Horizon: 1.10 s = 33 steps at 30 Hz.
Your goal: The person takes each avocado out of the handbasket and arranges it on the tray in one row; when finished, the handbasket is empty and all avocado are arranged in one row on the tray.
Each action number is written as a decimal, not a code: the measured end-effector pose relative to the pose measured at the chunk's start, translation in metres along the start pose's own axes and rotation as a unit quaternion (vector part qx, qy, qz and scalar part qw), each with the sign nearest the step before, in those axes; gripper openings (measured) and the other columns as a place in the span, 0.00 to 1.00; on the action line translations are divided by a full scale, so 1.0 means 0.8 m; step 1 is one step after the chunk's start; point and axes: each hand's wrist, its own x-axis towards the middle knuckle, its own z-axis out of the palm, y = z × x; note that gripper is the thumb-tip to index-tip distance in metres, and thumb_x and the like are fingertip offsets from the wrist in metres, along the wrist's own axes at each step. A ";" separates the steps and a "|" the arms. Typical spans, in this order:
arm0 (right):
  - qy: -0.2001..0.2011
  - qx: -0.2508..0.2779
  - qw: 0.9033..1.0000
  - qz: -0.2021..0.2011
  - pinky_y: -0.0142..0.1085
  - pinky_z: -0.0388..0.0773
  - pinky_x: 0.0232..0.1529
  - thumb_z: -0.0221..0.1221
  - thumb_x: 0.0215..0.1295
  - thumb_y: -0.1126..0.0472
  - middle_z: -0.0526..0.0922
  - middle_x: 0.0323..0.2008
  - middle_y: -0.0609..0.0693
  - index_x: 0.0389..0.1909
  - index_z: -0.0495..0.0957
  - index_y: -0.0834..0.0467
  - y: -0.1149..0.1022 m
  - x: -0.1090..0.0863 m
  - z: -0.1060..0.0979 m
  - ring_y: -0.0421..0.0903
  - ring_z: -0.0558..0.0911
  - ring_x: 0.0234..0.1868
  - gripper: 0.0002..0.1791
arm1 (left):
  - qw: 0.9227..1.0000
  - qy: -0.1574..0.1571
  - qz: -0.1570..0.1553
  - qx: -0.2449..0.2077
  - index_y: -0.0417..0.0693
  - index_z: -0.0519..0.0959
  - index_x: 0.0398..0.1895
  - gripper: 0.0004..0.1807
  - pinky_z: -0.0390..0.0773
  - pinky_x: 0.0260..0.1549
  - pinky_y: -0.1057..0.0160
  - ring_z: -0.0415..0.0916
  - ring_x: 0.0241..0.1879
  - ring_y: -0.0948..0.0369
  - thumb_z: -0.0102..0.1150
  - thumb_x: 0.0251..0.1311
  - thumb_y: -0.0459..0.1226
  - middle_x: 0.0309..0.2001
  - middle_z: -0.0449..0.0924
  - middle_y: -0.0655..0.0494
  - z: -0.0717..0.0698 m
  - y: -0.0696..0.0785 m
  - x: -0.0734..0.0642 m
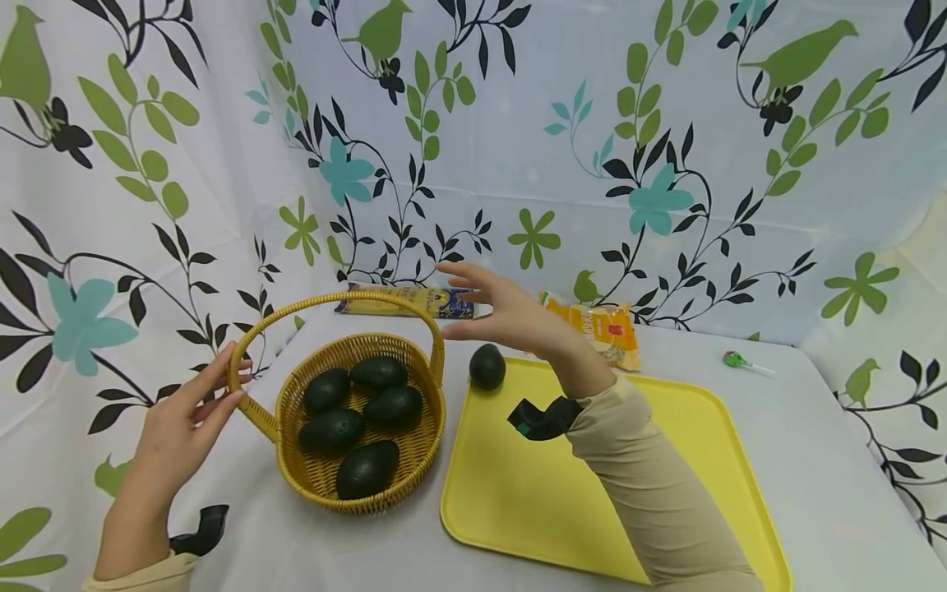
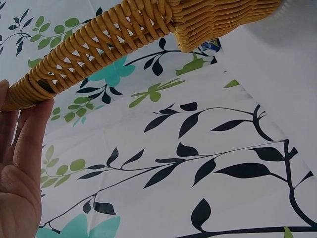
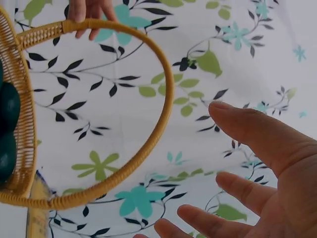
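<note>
Likely avocados (image 1: 368, 470): head, right wrist only

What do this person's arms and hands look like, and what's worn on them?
The left hand and right hand are bare; no gloves or rings show. The right sleeve is long, beige and wrinkled; of the matching left sleeve, only the end shows. A curved black piece sits at each wrist, left and right, the right one with a small green mark.
</note>
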 end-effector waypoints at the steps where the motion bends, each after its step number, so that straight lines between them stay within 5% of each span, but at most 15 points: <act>1: -0.003 0.001 1.000 -0.008 0.45 0.72 0.64 0.64 0.58 0.54 0.61 0.70 0.47 0.70 0.55 0.37 -0.004 0.000 0.003 0.48 0.64 0.69 0.42 | 1.000 -0.001 -0.003 -0.001 0.62 0.61 0.70 0.39 0.62 0.40 0.96 0.56 0.49 0.98 0.61 0.57 0.29 0.52 0.67 0.90 0.000 0.000 0.000; 4: -0.018 -0.001 0.999 -0.033 0.43 0.74 0.63 0.65 0.58 0.55 0.61 0.70 0.47 0.71 0.55 0.39 -0.017 -0.002 0.011 0.48 0.65 0.68 0.42 | 1.000 -0.003 -0.006 -0.004 0.63 0.60 0.70 0.39 0.61 0.39 0.96 0.56 0.49 0.98 0.61 0.57 0.29 0.49 0.58 1.01 -0.001 0.001 -0.001; 15: -0.084 -0.004 0.994 -0.070 0.44 0.75 0.61 0.65 0.58 0.57 0.61 0.70 0.46 0.71 0.55 0.41 -0.040 -0.001 0.038 0.47 0.66 0.68 0.42 | 1.000 0.001 0.005 -0.004 0.61 0.60 0.70 0.40 0.62 0.40 0.95 0.57 0.49 0.98 0.61 0.55 0.26 0.50 0.59 1.00 0.000 0.001 -0.001; 21: -0.157 -0.037 0.984 -0.071 0.32 0.78 0.54 0.64 0.59 0.54 0.59 0.71 0.42 0.71 0.55 0.43 -0.030 0.019 0.069 0.45 0.68 0.66 0.41 | 1.000 0.002 0.002 0.001 0.61 0.61 0.70 0.39 0.62 0.40 0.95 0.56 0.49 0.97 0.61 0.56 0.27 0.54 0.77 0.71 -0.001 -0.001 -0.002; 23: -0.184 -0.048 0.980 -0.058 0.32 0.76 0.55 0.63 0.59 0.53 0.59 0.71 0.41 0.71 0.56 0.42 -0.024 0.028 0.080 0.47 0.68 0.67 0.40 | 1.000 0.001 0.001 -0.001 0.61 0.60 0.70 0.39 0.62 0.40 0.95 0.56 0.50 0.97 0.61 0.56 0.27 0.55 0.76 0.74 -0.001 -0.001 -0.002; 27: -0.217 -0.057 0.973 -0.045 0.35 0.73 0.62 0.63 0.60 0.53 0.61 0.70 0.43 0.70 0.58 0.42 -0.016 0.043 0.098 0.49 0.67 0.67 0.38 | 1.000 -0.001 0.002 -0.004 0.62 0.60 0.70 0.40 0.62 0.40 0.95 0.57 0.50 0.97 0.61 0.56 0.27 0.51 0.60 0.98 -0.001 -0.002 -0.002; 33: -0.241 -0.067 0.968 -0.035 0.32 0.72 0.62 0.63 0.60 0.54 0.63 0.69 0.45 0.69 0.60 0.43 -0.008 0.060 0.120 0.47 0.70 0.65 0.37 | 1.000 0.005 0.012 -0.003 0.61 0.61 0.70 0.40 0.62 0.41 0.95 0.57 0.50 0.97 0.61 0.55 0.26 0.52 0.65 0.95 0.001 -0.001 0.001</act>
